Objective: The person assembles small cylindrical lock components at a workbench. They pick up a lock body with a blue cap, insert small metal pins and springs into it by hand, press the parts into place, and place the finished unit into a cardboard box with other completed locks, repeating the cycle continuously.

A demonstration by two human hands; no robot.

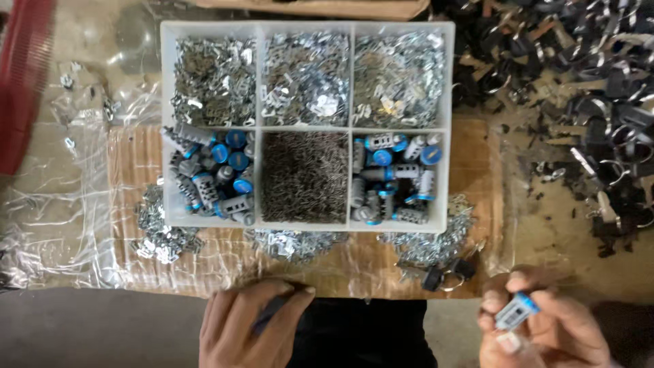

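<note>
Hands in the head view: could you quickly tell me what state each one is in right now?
Left hand: curled over a dark object, hidden too much to identify.
Right hand: closed on a grey cylinder with blue end.

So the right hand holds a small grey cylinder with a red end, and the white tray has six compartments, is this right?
Not quite. In the head view the cylinder in the right hand is grey with a blue end, not red. The rest is right: the white tray has six compartments.
</note>
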